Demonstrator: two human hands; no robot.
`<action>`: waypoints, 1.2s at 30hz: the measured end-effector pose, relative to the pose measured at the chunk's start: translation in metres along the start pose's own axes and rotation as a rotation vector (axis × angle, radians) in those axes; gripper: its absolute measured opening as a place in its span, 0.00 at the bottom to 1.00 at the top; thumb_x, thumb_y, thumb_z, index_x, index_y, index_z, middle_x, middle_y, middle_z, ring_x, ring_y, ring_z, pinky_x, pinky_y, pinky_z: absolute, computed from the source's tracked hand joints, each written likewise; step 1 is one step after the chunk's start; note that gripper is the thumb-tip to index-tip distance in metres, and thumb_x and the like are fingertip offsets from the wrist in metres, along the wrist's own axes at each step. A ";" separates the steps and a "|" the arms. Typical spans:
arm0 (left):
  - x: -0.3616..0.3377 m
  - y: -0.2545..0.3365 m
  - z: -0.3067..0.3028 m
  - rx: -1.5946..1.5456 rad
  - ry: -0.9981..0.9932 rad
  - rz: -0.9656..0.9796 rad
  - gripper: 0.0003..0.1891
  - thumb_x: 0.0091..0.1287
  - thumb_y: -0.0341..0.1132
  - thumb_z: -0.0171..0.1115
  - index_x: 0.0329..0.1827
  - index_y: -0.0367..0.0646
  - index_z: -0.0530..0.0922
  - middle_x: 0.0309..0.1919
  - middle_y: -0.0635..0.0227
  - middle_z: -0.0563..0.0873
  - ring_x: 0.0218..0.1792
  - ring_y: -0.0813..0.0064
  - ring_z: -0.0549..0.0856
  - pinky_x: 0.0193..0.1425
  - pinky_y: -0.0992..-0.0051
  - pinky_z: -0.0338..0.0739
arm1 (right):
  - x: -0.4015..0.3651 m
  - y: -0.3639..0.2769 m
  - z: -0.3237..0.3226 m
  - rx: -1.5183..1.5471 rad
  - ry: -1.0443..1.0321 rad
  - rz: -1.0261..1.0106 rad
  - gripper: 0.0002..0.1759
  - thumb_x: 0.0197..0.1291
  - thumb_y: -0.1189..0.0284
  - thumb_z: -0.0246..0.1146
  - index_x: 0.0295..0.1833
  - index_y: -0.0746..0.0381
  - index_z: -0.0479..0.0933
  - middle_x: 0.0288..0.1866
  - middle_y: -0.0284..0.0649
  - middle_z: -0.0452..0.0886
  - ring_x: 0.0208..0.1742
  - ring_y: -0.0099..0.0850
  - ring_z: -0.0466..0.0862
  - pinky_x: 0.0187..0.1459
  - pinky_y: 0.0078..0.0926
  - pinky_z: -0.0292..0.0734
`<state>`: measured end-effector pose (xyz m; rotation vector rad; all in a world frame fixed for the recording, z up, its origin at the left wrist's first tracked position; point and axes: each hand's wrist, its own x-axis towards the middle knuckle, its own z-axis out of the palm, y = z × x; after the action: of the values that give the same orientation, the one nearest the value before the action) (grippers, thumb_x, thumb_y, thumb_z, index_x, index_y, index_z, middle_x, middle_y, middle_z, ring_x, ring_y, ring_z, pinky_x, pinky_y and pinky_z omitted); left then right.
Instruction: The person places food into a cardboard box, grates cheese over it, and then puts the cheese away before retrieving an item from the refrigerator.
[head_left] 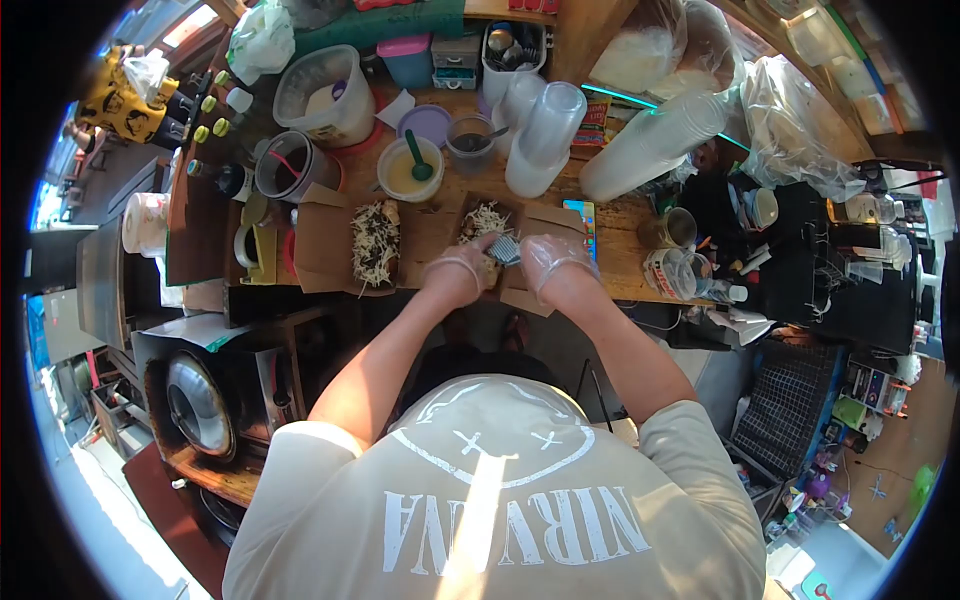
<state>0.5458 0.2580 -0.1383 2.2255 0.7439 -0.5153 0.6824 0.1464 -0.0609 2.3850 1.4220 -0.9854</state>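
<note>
My left hand (457, 275), in a clear plastic glove, bends over the near edge of an open cardboard box holding food topped with pale shreds (487, 219). Its fingers are closed beside the topping; what they hold is hidden. My right hand (560, 266), gloved too, is closed at the box's right side. A small ridged metal piece, which looks like a grater (507, 250), juts from it toward my left fingers. Left of these, a second open cardboard box (322, 240) contains dark food under similar shreds (376, 245).
Behind the boxes stand a tub of pale sauce with a green spoon (411, 175), a dark sauce container (289, 166) and stacked clear cups (545, 140). A phone (580, 222) lies by the right box. Jars (670, 230) line the right end. Another person (128, 100) is at far left.
</note>
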 end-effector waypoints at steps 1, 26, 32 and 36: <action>-0.002 0.002 -0.006 0.003 0.006 0.000 0.37 0.64 0.32 0.58 0.79 0.64 0.63 0.50 0.47 0.87 0.52 0.45 0.86 0.56 0.52 0.81 | -0.003 -0.001 -0.003 -0.007 -0.036 0.040 0.14 0.58 0.77 0.65 0.49 0.62 0.86 0.51 0.49 0.88 0.53 0.48 0.88 0.51 0.44 0.85; -0.019 0.015 -0.014 0.305 0.062 -0.050 0.33 0.66 0.30 0.58 0.76 0.61 0.69 0.55 0.55 0.87 0.57 0.54 0.85 0.60 0.57 0.80 | -0.015 0.011 0.022 0.148 0.248 -0.012 0.10 0.64 0.74 0.58 0.43 0.62 0.85 0.44 0.52 0.88 0.48 0.49 0.89 0.48 0.46 0.85; -0.003 -0.003 0.015 0.136 0.575 0.086 0.20 0.67 0.30 0.59 0.62 0.48 0.79 0.46 0.52 0.88 0.49 0.49 0.86 0.54 0.54 0.80 | 0.001 0.024 0.049 0.286 0.097 0.000 0.15 0.64 0.74 0.58 0.51 0.65 0.85 0.51 0.54 0.86 0.55 0.50 0.87 0.53 0.46 0.84; -0.022 0.015 0.028 0.072 0.645 0.591 0.25 0.58 0.23 0.60 0.61 0.41 0.78 0.51 0.48 0.86 0.54 0.46 0.84 0.60 0.53 0.78 | 0.015 0.035 0.075 0.769 -0.005 -0.234 0.11 0.68 0.71 0.58 0.41 0.64 0.84 0.35 0.49 0.87 0.35 0.41 0.89 0.33 0.43 0.85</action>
<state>0.5350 0.2209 -0.1366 2.5404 0.3244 0.4919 0.6829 0.1030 -0.1327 2.7169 1.5391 -1.8779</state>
